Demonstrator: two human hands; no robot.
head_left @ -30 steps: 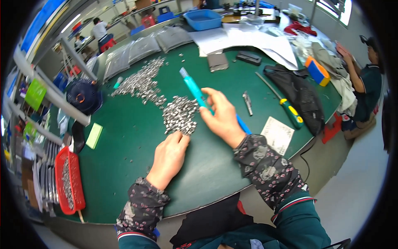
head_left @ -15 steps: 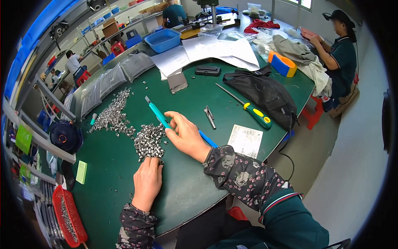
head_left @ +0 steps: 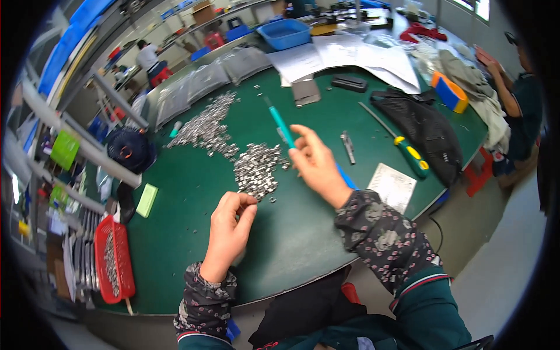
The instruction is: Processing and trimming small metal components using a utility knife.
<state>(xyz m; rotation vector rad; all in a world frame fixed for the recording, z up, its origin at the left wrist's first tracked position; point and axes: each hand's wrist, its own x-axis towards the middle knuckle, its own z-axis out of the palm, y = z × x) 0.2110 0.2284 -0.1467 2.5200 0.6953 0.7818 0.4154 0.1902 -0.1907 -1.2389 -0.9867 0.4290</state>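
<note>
My right hand (head_left: 318,166) is closed around a slim teal-handled craft knife (head_left: 280,124), its narrow tip pointing away from me to the far left. Beyond that hand a blue stick-like piece (head_left: 346,176) shows; I cannot tell whether it lies on the table or is held. My left hand (head_left: 228,230) is pinched at the near edge of a pile of small metal rings (head_left: 256,169); anything between its fingertips is too small to make out. One loose ring (head_left: 272,199) lies just right of those fingertips.
A second heap of metal pieces (head_left: 205,125) spreads farther left. On the green table (head_left: 303,245) lie a drill bit (head_left: 348,147), a yellow-green screwdriver (head_left: 412,157), a paper slip (head_left: 392,188) and a black mesh bag (head_left: 423,134). A red basket (head_left: 129,262) stands left; a co-worker (head_left: 513,96) sits far right.
The view has swung left, so the scene sits farther right. My left hand has drawn back slightly from the pile with its fingertips pinched. The right hand still grips the craft knife.
</note>
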